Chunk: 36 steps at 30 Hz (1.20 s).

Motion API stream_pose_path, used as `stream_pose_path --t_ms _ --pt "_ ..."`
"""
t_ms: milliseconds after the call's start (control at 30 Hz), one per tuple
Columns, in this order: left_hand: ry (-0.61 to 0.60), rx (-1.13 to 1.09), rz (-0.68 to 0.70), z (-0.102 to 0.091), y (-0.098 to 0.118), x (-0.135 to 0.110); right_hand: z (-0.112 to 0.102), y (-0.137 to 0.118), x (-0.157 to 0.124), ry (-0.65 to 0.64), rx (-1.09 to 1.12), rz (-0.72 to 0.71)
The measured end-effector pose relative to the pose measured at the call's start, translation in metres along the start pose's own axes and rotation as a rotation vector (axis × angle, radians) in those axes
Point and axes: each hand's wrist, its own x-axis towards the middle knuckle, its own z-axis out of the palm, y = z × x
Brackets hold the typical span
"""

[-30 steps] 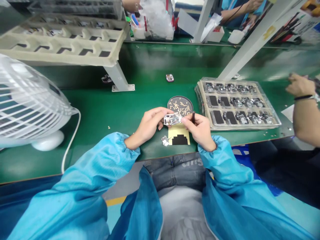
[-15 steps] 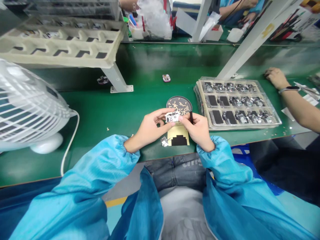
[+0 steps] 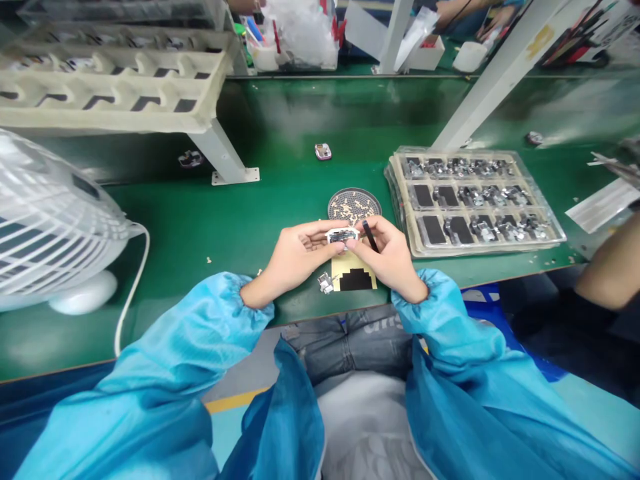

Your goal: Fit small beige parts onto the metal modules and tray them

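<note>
Between my two hands is a small white-framed electronic part (image 3: 342, 235), its dark and silvery inside showing. My left hand (image 3: 305, 253) pinches its left end between thumb and fingers. At the right end, my right hand (image 3: 387, 257) grips the part with thumb and fingertips. A black stick-like tool (image 3: 370, 236) is also held in my right hand, slanting up past the fingers. Just behind my hands lies a round dark dish (image 3: 334, 200) scattered with tiny beige pieces. Below them is a yellow sheet with black strips (image 3: 356, 279), and beside it a small silvery part (image 3: 325, 283).
Right of my hands, stacked clear trays (image 3: 563, 248) hold rows of black and silvery parts. A white fan (image 3: 55, 220) stands left, near a raised moulded tray (image 3: 210, 120). A small device (image 3: 323, 151) lies farther back. Another person's arm (image 3: 610, 267) shows at the right edge.
The white-framed part has been tilted, so its dark inner side shows. The black tool has swung to a slant in my right hand. The other person's hand has drawn back from the bench.
</note>
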Motion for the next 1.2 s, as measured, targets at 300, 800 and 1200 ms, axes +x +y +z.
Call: stream_pose_path --t_ms 300,800,1200 --pt "0.017 -0.053 0.06 0.003 -0.006 0.001 0.001 0.0 0.001 -0.043 0.002 0.064" --pt "0.154 0.172 0.111 0.005 -0.01 -0.003 0.013 0.007 -0.005 0.056 -0.003 -0.008" --pt "0.15 0.538 0.359 -0.003 -0.011 0.002 0.0 -0.006 0.007 0.005 -0.306 -0.446"
